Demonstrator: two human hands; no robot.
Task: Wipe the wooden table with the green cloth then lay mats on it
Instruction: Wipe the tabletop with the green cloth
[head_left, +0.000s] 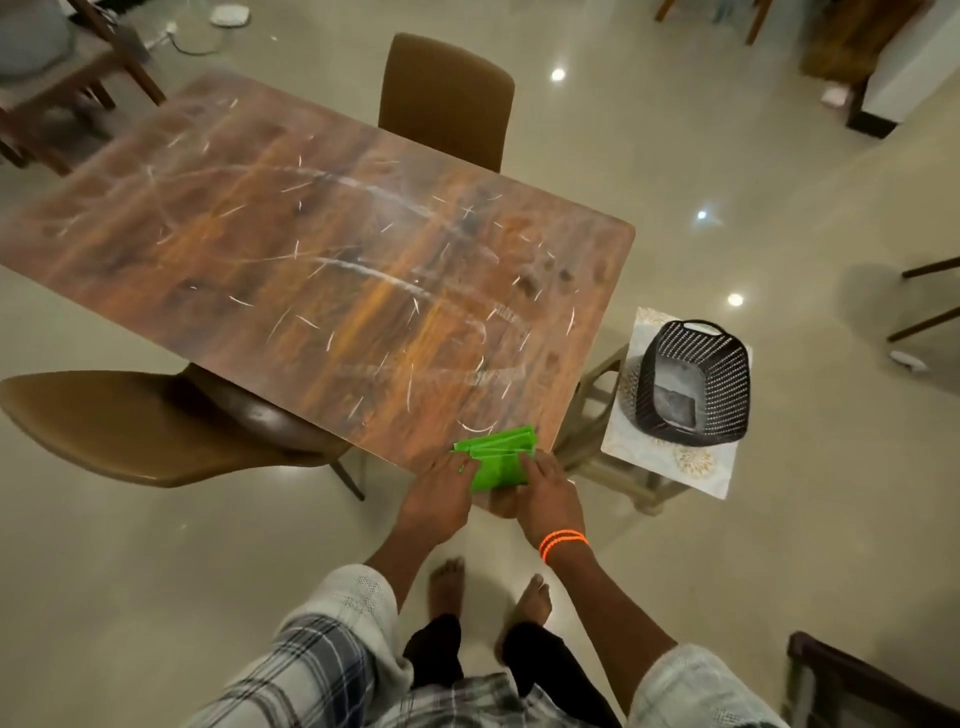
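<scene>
Two hands meet at the near corner of the table (291, 249), both on the green cloth (496, 460). The cloth is folded into a small stack of layers; its far part lies on the tabletop and its near part hangs past the edge between the hands. The left hand (441, 499) has its fingers (462, 465) bent down onto the cloth's left side, and seems to pinch the fold, though the thumb is hidden under the hand. The right hand (550, 493) takes the right side with fingers (537, 465) curled over the edge of the stack; its thumb cannot be seen either. An orange band (563, 543) circles the right wrist.

The tabletop is dark streaked wood with pale scratch-like marks all over. One chair (447, 98) stands at the far side, another (140, 426) at the left. A black basket (693, 382) sits on a stool (670, 462) just right of the corner.
</scene>
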